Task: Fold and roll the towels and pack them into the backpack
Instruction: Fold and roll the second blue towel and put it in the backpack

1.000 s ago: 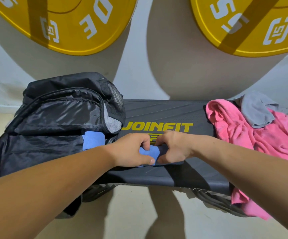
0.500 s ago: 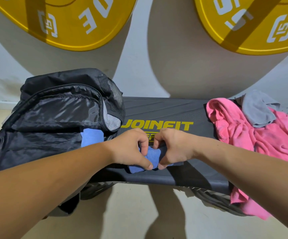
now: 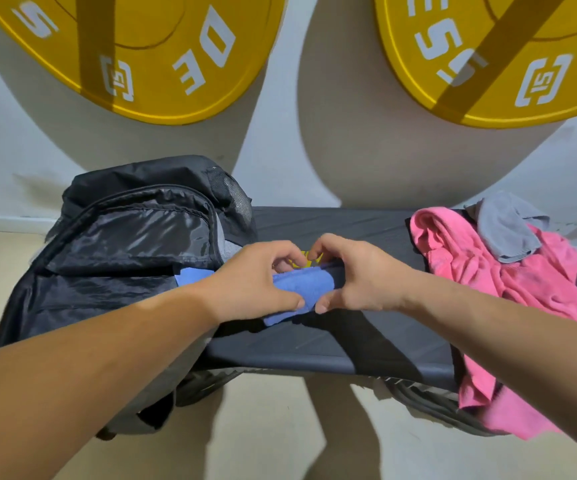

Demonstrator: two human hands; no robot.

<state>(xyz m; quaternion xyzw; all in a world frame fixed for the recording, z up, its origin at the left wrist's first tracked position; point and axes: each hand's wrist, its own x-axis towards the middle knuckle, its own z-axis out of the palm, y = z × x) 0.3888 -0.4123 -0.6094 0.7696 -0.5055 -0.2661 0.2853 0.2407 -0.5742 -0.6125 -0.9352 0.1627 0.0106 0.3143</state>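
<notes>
In the head view, a half-rolled blue towel [image 3: 302,284] is held on the bench [image 3: 332,344], just right of the backpack [image 3: 124,244]. Its two ends are pinched by the curled fingers of the left hand [image 3: 256,282] and right hand [image 3: 359,275]. It looks soft and light, best gripped at both ends. Its long side seems pointed toward the backpack; part is hidden.

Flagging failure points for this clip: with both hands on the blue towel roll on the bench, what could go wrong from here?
1. The blue towel is held as a roll between the left hand and right hand, but a loose end sticks out below the left thumb. It may unroll if one hand lets go.
2. The pink towel hangs over the front edge of the bench and might slide to the floor.
</notes>
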